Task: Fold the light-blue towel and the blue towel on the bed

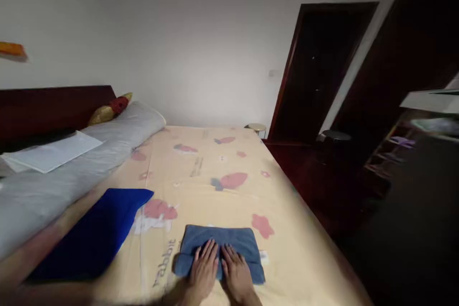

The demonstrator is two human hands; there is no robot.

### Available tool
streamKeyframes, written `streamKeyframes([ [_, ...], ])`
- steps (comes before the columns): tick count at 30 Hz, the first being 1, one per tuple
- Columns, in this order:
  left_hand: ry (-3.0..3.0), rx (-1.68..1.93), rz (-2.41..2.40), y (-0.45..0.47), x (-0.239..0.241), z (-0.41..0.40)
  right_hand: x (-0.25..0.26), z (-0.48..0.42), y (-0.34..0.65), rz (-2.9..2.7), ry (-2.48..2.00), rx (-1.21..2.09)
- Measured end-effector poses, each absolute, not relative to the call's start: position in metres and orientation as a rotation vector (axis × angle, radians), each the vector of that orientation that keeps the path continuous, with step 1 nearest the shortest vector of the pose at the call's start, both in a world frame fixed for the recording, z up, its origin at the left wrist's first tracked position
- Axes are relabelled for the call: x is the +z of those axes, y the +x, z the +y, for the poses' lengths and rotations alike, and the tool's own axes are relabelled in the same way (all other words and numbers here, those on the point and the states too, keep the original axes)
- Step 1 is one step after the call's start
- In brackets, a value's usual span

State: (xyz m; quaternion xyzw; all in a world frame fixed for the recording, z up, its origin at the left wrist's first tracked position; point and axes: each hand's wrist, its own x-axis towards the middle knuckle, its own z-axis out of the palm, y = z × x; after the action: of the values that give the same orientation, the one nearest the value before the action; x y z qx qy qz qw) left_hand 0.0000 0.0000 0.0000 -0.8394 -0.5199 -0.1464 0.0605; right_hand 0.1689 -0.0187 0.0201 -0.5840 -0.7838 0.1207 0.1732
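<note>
A folded blue-grey cloth, towel-like in texture, lies flat near the front of the bed. My left hand rests palm down on its near part, fingers stretched forward. Beside it, my right hand presses on the same cloth in the same way, with a narrow gap between the two. Neither hand grips anything. A fold runs across the cloth at about the level of my fingers. Off to the left, a bright dark-blue cloth is spread on the bed, apart from my hands.
The bed wears a yellow sheet with rabbit and strawberry prints. Along the headboard lie a long grey pillow and white papers. A round stool, a dark door and a cluttered shelf stand beyond the bed.
</note>
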Motion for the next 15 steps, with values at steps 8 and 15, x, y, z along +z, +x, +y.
streamKeyframes([
  [8,-2.413,-0.464,-1.619,-0.053,0.009,0.016,0.01,-0.004,0.242,-2.038,-1.929,0.335],
  [15,-2.35,-0.475,-1.55,-0.051,0.004,0.012,-0.006,-0.008,0.244,-2.053,-1.879,0.237],
])
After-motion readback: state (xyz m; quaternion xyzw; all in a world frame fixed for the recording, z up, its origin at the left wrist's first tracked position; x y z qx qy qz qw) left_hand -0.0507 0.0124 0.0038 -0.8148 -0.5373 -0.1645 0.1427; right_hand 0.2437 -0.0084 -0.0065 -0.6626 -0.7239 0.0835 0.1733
